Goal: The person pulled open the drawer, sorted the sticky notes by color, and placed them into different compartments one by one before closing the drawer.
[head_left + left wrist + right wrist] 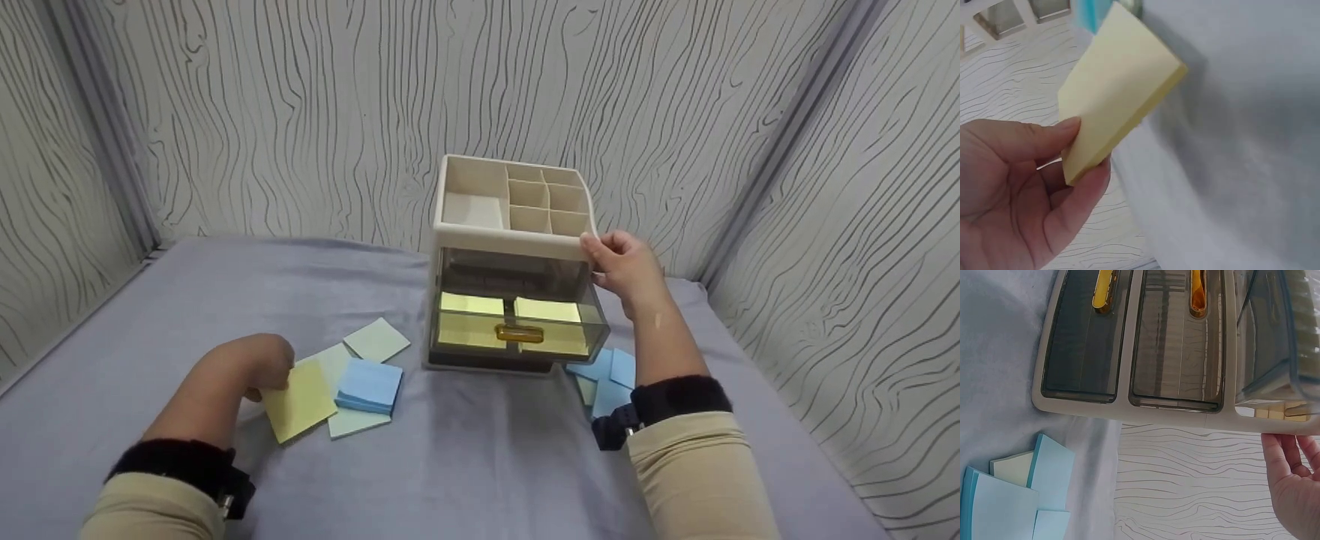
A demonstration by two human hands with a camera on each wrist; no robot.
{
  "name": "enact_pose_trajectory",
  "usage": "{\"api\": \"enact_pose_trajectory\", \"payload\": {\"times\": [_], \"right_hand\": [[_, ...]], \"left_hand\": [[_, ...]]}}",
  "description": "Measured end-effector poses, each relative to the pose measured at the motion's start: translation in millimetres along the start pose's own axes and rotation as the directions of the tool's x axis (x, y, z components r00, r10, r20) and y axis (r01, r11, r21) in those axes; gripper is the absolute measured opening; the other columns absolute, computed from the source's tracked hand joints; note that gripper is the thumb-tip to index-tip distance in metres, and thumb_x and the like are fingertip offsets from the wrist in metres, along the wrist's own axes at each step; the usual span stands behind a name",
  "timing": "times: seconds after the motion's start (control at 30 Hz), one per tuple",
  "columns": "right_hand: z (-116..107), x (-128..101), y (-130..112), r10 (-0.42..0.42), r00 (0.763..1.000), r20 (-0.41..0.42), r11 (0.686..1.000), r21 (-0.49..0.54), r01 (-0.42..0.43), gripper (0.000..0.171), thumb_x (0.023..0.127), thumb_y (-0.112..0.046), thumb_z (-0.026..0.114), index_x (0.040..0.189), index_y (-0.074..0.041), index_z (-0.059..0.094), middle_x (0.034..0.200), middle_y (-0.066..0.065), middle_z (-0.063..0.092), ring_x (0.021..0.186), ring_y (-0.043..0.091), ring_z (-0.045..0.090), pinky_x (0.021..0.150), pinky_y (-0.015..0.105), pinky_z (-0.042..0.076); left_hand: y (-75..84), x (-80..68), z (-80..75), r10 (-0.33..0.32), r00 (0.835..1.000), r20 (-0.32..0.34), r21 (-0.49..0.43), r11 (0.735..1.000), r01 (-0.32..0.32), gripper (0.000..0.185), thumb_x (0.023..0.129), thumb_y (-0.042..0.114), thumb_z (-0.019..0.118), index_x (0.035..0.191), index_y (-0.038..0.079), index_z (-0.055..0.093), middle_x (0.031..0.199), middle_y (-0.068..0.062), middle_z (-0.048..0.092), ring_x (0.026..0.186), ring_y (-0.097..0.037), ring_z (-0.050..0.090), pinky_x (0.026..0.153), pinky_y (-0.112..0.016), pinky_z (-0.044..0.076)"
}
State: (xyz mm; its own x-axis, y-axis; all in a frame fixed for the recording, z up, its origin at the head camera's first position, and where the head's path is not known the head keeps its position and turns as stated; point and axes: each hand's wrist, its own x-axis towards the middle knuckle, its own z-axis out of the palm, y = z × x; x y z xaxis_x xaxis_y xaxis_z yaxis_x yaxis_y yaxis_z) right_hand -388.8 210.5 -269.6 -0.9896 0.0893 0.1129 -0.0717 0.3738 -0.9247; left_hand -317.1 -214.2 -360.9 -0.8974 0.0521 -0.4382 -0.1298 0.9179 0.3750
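- My left hand (251,367) pinches a yellow pad of sticky notes (1117,90) between thumb and fingers, lifted at a tilt just above the tabletop (480,465), beside the loose blue pad (369,386).
- My right hand (626,264) curls over the top right corner of the drawer organizer (514,262), likely to steady it.
- The middle drawer (517,326) stands pulled out, with yellow pads inside.
- More blue pads (1022,495) lie by the organizer's right side.
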Motion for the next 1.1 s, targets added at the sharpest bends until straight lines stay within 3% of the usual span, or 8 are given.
{"api": "enact_pose_trajectory", "payload": {"times": [0.13, 0.27, 0.47, 0.73, 0.87, 0.97, 1.03, 1.1], "right_hand": [[0.2, 0.5, -0.1, -0.003, 1.000, -0.006, 1.000, -0.007, 0.002, 0.045, 0.084, -0.045, 0.060, 0.105, -0.007, 0.051, 0.119, 0.013, 0.050, 0.111, 0.027, 0.050, 0.092, 0.039, 0.043], [0.0, 1.0, 0.4, -0.004, 1.000, -0.009, 1.000, -0.014, 0.004, 0.046, 0.083, -0.046, 0.060, 0.105, -0.007, 0.051, 0.119, 0.013, 0.049, 0.111, 0.027, 0.050, 0.092, 0.039, 0.043], [1.5, 0.4, 0.8, -0.006, 1.000, -0.002, 1.000, -0.007, 0.006, 0.046, 0.083, -0.046, 0.060, 0.106, -0.007, 0.051, 0.119, 0.013, 0.050, 0.110, 0.027, 0.049, 0.093, 0.041, 0.042], [-0.9, -1.1, 1.0, 0.000, 1.000, -0.007, 1.000, -0.007, 0.000, 0.051, 0.082, -0.049, 0.060, 0.110, -0.007, 0.051, 0.119, 0.013, 0.050, 0.110, 0.027, 0.048, 0.094, 0.041, 0.041], [-0.7, -0.7, 0.9, -0.003, 1.000, -0.011, 1.000, -0.005, 0.003, 0.050, 0.082, -0.048, 0.060, 0.109, -0.007, 0.050, 0.118, 0.013, 0.050, 0.110, 0.027, 0.048, 0.094, 0.042, 0.041], [0.0, 0.1, 1.2, 0.003, 1.000, -0.007, 1.000, -0.006, -0.003, 0.049, 0.082, -0.048, 0.060, 0.109, -0.007, 0.050, 0.117, 0.012, 0.050, 0.110, 0.026, 0.049, 0.094, 0.041, 0.041], [0.1, 0.0, 1.4, 0.007, 1.000, -0.003, 1.000, -0.006, -0.007, 0.051, 0.082, -0.049, 0.060, 0.110, -0.008, 0.050, 0.118, 0.012, 0.050, 0.111, 0.026, 0.049, 0.094, 0.041, 0.041], [0.0, 0.1, 1.9, 0.010, 1.000, -0.001, 1.000, -0.007, -0.010, 0.051, 0.081, -0.049, 0.060, 0.111, -0.008, 0.050, 0.119, 0.012, 0.050, 0.112, 0.026, 0.049, 0.094, 0.041, 0.041]], "left_hand": [[9.4, -7.5, -9.2, 0.041, 0.999, -0.027, -0.053, 0.998, -0.043, 0.032, 0.080, -0.008, 0.051, 0.111, -0.007, 0.057, 0.098, -0.015, 0.058, 0.081, -0.022, 0.055, 0.066, -0.033, 0.052], [23.0, -16.3, -18.2, 0.118, 0.991, -0.062, -0.041, 0.992, -0.121, 0.021, 0.081, -0.006, 0.053, 0.101, -0.004, 0.061, 0.091, -0.012, 0.059, 0.078, -0.021, 0.055, 0.065, -0.033, 0.051], [43.2, -32.8, -29.8, 0.248, 0.957, -0.150, -0.036, 0.966, -0.256, 0.013, 0.082, -0.001, 0.054, 0.092, -0.001, 0.062, 0.085, -0.009, 0.059, 0.074, -0.019, 0.056, 0.063, -0.032, 0.050], [75.5, -55.5, -47.1, 0.367, 0.874, -0.320, 0.020, 0.924, -0.381, 0.012, 0.084, 0.004, 0.052, 0.090, 0.001, 0.062, 0.081, -0.008, 0.057, 0.072, -0.019, 0.053, 0.063, -0.032, 0.045], [90.2, -60.7, -51.7, 0.354, 0.829, -0.432, 0.040, 0.926, -0.375, 0.015, 0.088, 0.006, 0.050, 0.095, 0.000, 0.061, 0.086, -0.011, 0.058, 0.076, -0.023, 0.053, 0.066, -0.035, 0.044], [101.1, -64.6, -55.2, 0.317, 0.795, -0.516, -0.005, 0.928, -0.373, 0.017, 0.090, 0.007, 0.048, 0.099, -0.002, 0.060, 0.090, -0.014, 0.059, 0.079, -0.024, 0.053, 0.067, -0.035, 0.045], [109.2, -67.9, -58.7, 0.292, 0.756, -0.586, -0.039, 0.921, -0.387, 0.018, 0.092, 0.008, 0.046, 0.100, -0.002, 0.059, 0.093, -0.016, 0.059, 0.081, -0.025, 0.054, 0.068, -0.035, 0.047], [118.1, -70.4, -62.5, 0.274, 0.702, -0.657, -0.057, 0.911, -0.408, 0.017, 0.092, 0.008, 0.046, 0.100, -0.001, 0.059, 0.095, -0.016, 0.060, 0.082, -0.025, 0.055, 0.069, -0.036, 0.048]]}}
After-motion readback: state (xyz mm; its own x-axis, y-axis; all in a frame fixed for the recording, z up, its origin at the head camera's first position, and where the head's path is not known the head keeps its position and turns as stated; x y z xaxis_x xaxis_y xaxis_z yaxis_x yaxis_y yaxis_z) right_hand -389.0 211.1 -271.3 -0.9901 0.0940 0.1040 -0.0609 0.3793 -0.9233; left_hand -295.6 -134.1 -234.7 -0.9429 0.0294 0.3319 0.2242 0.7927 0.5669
